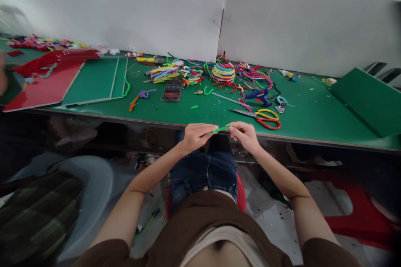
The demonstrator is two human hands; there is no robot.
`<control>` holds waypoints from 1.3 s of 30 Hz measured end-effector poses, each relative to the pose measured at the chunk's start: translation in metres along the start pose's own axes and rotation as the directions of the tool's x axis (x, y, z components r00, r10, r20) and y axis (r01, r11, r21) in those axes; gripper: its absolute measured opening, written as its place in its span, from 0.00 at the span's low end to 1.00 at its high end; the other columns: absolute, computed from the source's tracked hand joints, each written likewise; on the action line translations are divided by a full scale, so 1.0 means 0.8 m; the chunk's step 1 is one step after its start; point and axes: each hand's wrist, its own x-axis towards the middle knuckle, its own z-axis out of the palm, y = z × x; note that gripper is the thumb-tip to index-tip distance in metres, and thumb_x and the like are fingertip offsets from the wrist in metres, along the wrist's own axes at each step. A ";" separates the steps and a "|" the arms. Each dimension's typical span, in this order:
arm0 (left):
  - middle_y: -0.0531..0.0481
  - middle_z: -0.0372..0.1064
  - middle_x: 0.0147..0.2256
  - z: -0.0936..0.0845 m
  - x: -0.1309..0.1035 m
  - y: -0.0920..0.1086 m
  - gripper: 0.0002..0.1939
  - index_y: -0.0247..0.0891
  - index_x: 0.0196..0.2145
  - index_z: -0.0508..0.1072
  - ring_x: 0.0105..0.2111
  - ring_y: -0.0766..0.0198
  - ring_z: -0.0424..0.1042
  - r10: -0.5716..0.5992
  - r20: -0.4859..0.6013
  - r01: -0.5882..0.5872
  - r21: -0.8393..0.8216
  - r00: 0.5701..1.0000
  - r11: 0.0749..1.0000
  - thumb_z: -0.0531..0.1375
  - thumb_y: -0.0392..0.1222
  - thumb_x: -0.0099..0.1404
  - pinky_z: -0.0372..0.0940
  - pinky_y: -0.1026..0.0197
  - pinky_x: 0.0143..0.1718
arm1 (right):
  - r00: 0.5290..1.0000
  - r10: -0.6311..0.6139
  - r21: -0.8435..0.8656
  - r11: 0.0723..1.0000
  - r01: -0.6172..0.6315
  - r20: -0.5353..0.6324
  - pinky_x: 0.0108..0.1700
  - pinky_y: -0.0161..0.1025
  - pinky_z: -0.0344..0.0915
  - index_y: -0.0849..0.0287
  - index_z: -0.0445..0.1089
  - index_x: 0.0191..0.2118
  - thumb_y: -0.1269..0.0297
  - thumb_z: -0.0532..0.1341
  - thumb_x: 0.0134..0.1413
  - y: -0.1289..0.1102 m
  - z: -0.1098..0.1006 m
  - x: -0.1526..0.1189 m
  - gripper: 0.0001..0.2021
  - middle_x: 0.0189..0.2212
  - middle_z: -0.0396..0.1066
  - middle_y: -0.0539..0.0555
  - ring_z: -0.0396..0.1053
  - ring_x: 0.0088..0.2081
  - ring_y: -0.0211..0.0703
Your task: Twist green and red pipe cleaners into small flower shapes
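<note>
A short bright green fuzzy stem (222, 129) is stretched between my two hands at the front edge of the green table (150, 114). My left hand (198, 134) pinches its left end, and the fingers of my right hand (243, 133) pinch its right end. Just beyond my right hand lie scissors (266, 118) with one yellow and one red handle. A small green piece (194, 107) rests on the table past my left hand, and a curved green piece (208, 90) sits farther back.
At the back are a striped ball (223, 73), bundles of coloured stems (163, 73) and a blue glue gun (259, 96). An orange and purple piece (140, 98) lies left. Boards (94, 79) occupy the left side, and another green board (369, 100) leans at the right.
</note>
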 end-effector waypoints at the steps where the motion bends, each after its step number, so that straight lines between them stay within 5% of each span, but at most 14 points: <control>1: 0.49 0.78 0.32 0.002 0.002 0.007 0.03 0.42 0.31 0.78 0.33 0.62 0.77 -0.201 -0.008 0.199 -0.096 0.980 0.975 0.65 0.38 0.55 0.71 0.62 0.37 | 0.996 -0.087 -0.090 0.992 0.085 -0.013 0.21 0.33 0.58 0.58 0.72 0.35 0.51 0.58 0.52 -0.004 -0.001 -0.001 0.15 0.17 0.66 0.48 0.58 0.17 0.31; 3: 0.48 0.77 0.30 0.005 0.006 0.021 0.06 0.39 0.29 0.78 0.30 0.60 0.77 -0.465 0.040 0.460 -0.244 0.885 0.854 0.66 0.44 0.54 0.72 0.61 0.33 | 0.973 -0.231 -0.222 0.949 0.224 -0.002 0.23 0.35 0.59 0.57 0.73 0.35 0.52 0.55 0.55 -0.011 -0.004 -0.002 0.15 0.19 0.67 0.50 0.60 0.18 0.34; 7: 0.48 0.75 0.22 0.002 0.016 0.038 0.15 0.34 0.27 0.76 0.22 0.61 0.75 -0.608 0.180 0.621 -0.413 0.773 0.667 0.66 0.51 0.52 0.68 0.66 0.20 | 0.922 -0.376 -0.300 0.872 0.387 0.095 0.28 0.39 0.62 0.55 0.74 0.32 0.54 0.59 0.52 -0.017 -0.017 0.002 0.12 0.18 0.68 0.52 0.64 0.22 0.38; 11: 0.50 0.73 0.20 -0.007 0.026 0.043 0.17 0.33 0.21 0.72 0.19 0.67 0.73 -0.716 0.516 0.813 -0.570 0.470 0.123 0.72 0.46 0.40 0.62 0.73 0.15 | 0.720 -0.580 -0.346 0.633 0.693 0.381 0.31 0.39 0.65 0.53 0.75 0.34 0.60 0.59 0.54 -0.021 -0.032 0.006 0.08 0.22 0.72 0.53 0.69 0.26 0.39; 13: 0.51 0.73 0.19 -0.011 0.028 0.043 0.15 0.33 0.21 0.72 0.18 0.69 0.72 -0.698 0.619 0.830 -0.554 0.362 -0.061 0.73 0.41 0.38 0.61 0.75 0.15 | 0.606 -0.624 -0.334 0.508 0.794 0.493 0.31 0.38 0.66 0.52 0.75 0.35 0.63 0.59 0.55 -0.031 -0.038 0.006 0.07 0.25 0.74 0.53 0.70 0.27 0.38; 17: 0.50 0.72 0.19 -0.016 0.025 0.041 0.07 0.33 0.22 0.74 0.16 0.72 0.70 -0.648 0.723 0.829 -0.500 0.240 -0.251 0.69 0.33 0.46 0.59 0.76 0.13 | 0.407 -0.583 -0.312 0.262 0.913 0.704 0.28 0.36 0.65 0.51 0.75 0.36 0.66 0.57 0.57 -0.065 -0.040 0.001 0.08 0.26 0.75 0.52 0.70 0.28 0.37; 21: 0.50 0.71 0.18 -0.019 0.020 0.041 0.04 0.33 0.22 0.73 0.14 0.73 0.68 -0.622 0.763 0.821 -0.463 0.176 -0.334 0.66 0.29 0.50 0.58 0.76 0.12 | 0.337 -0.412 -0.286 0.183 0.941 0.846 0.26 0.36 0.65 0.49 0.74 0.38 0.66 0.53 0.60 -0.092 -0.041 0.002 0.12 0.28 0.75 0.52 0.70 0.29 0.37; 23: 0.49 0.72 0.19 -0.018 0.017 0.043 0.04 0.32 0.23 0.73 0.16 0.74 0.69 -0.631 0.757 0.811 -0.471 0.170 -0.346 0.65 0.30 0.52 0.59 0.77 0.13 | 0.318 -0.364 -0.269 0.179 0.946 0.876 0.26 0.36 0.65 0.50 0.74 0.39 0.65 0.52 0.60 -0.095 -0.044 0.007 0.12 0.29 0.75 0.53 0.70 0.29 0.37; 25: 0.49 0.73 0.23 -0.015 0.014 0.044 0.04 0.33 0.24 0.73 0.19 0.73 0.71 -0.676 0.703 0.798 -0.529 0.221 -0.288 0.65 0.31 0.53 0.62 0.77 0.15 | 0.333 -0.342 -0.281 0.193 0.940 0.879 0.26 0.37 0.65 0.49 0.74 0.39 0.65 0.52 0.60 -0.091 -0.050 0.015 0.12 0.29 0.75 0.53 0.70 0.29 0.38; 30: 0.45 0.76 0.32 -0.011 0.012 0.039 0.12 0.34 0.33 0.73 0.31 0.63 0.77 -0.738 0.409 0.757 -0.620 0.536 0.207 0.63 0.47 0.58 0.68 0.71 0.24 | 0.550 -0.450 -0.501 0.234 0.833 0.704 0.28 0.37 0.64 0.50 0.74 0.36 0.63 0.52 0.60 -0.062 -0.062 0.029 0.12 0.27 0.74 0.52 0.69 0.28 0.37; 33: 0.42 0.74 0.43 -0.013 0.014 0.034 0.18 0.34 0.39 0.74 0.38 0.61 0.75 -0.675 0.283 0.695 -0.537 0.682 0.477 0.59 0.52 0.60 0.71 0.67 0.30 | 0.564 -0.579 -0.570 0.197 0.798 0.590 0.31 0.38 0.64 0.53 0.73 0.35 0.63 0.55 0.59 -0.041 -0.059 0.027 0.10 0.27 0.74 0.52 0.69 0.30 0.38; 36: 0.43 0.73 0.43 -0.013 0.014 0.025 0.20 0.36 0.43 0.73 0.37 0.64 0.74 -0.671 0.264 0.697 -0.483 0.693 0.530 0.60 0.52 0.59 0.71 0.67 0.30 | 0.563 -0.592 -0.581 0.189 0.792 0.576 0.32 0.37 0.62 0.54 0.73 0.35 0.65 0.54 0.59 -0.029 -0.050 0.021 0.10 0.27 0.75 0.53 0.69 0.30 0.37; 39: 0.47 0.74 0.35 -0.010 0.013 0.010 0.19 0.34 0.40 0.74 0.31 0.68 0.72 -0.703 0.255 0.722 -0.463 0.664 0.514 0.64 0.49 0.55 0.69 0.68 0.27 | 0.640 -0.503 -0.620 0.236 0.748 0.581 0.30 0.37 0.60 0.55 0.73 0.36 0.65 0.53 0.60 -0.023 -0.038 0.016 0.11 0.27 0.75 0.53 0.69 0.29 0.37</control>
